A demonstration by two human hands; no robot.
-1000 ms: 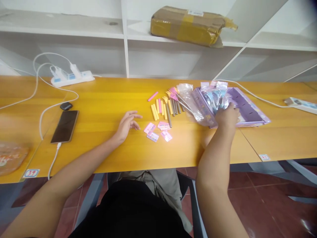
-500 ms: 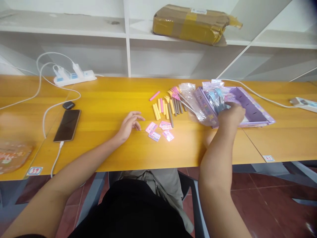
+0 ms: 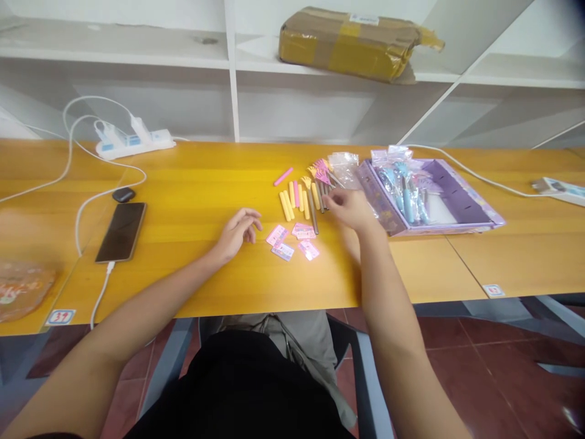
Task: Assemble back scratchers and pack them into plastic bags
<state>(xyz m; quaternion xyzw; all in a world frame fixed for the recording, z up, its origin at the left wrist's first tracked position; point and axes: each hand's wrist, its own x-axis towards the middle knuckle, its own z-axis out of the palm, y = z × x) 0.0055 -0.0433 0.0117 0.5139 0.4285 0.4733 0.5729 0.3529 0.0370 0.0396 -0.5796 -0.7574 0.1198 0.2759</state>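
Observation:
My right hand [image 3: 350, 208] is at the right end of a group of small back scratchers [image 3: 322, 174] with pink and yellow hand-shaped heads and metal rods. Its fingers are bent together at the rods; what they hold, if anything, is hidden. My left hand [image 3: 240, 231] rests on the table with loosely curled, parted fingers, holding nothing. Between the hands lie yellow sleeves [image 3: 286, 206], a few pink ones [image 3: 283, 177] and several small pink cards [image 3: 282, 251]. To the right, a purple box [image 3: 470, 198] contains blue pieces in clear bags [image 3: 406, 192].
Clear plastic bags [image 3: 343, 167] lie against the box's left side. On the left are a phone [image 3: 121, 231] on a charging cable, a black earbud case [image 3: 123, 194] and a power strip [image 3: 137, 144]. A taped carton [image 3: 347, 46] sits on the shelf behind.
My right hand has left the purple box and moved left to the metal rods. The blue pieces in the box are now uncovered. My left hand has stayed in place.

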